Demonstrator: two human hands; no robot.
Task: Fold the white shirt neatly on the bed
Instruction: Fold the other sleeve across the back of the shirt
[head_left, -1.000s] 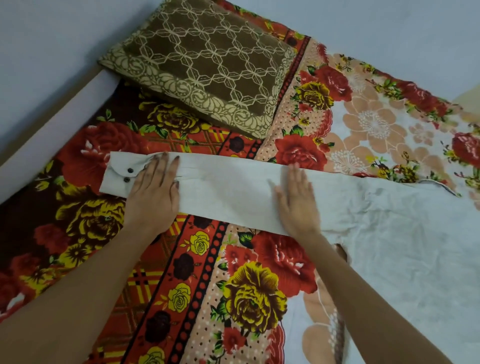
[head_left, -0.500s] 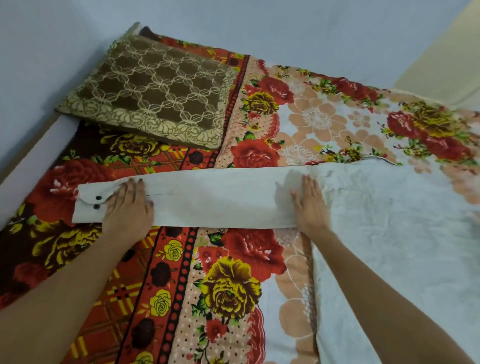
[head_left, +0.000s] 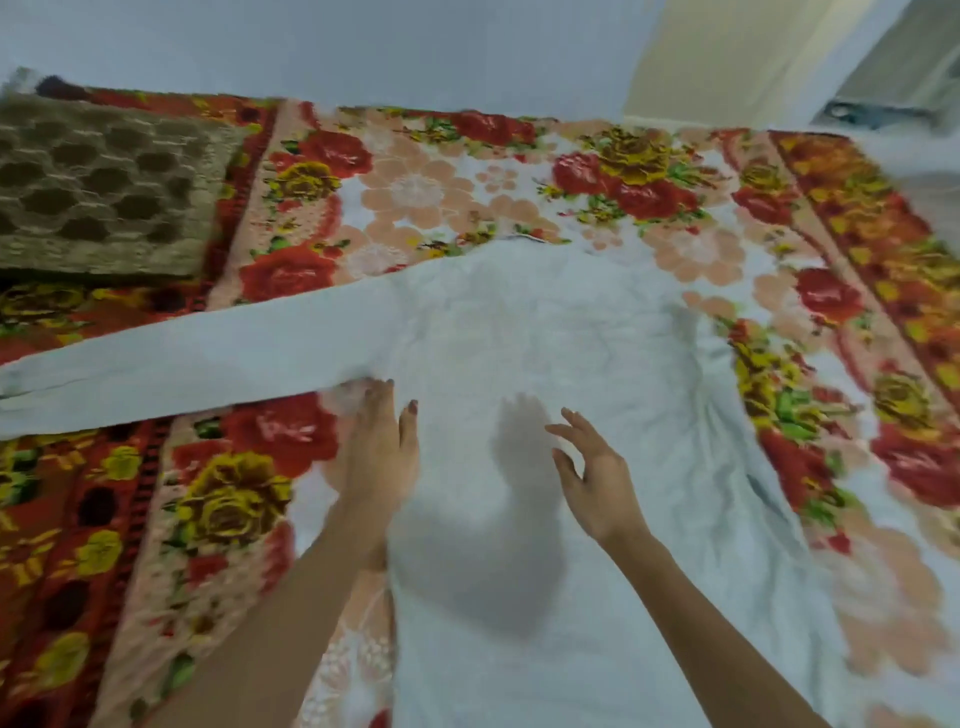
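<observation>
Nearest, right hand (head_left: 597, 478) lifted off the cloth, fingers spread, holding nothing, likely ready to smooth the body. Left hand (head_left: 382, 452) flat, fingers together, pressed at the armpit where the sleeve (head_left: 171, 364) joins, probably pinning it. White shirt (head_left: 545, 415) spread flat on the floral bedspread (head_left: 649, 182), long axis near to far, collar end far, sleeve stretched left. Brown pillow (head_left: 104, 187) far left.

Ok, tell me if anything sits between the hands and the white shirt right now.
Nothing visible does. The left hand lies at the white shirt's edge where the sleeve joins the body, and the right hand hangs open over the body with only its shadow beneath. The pillow lies apart, beyond the sleeve.
</observation>
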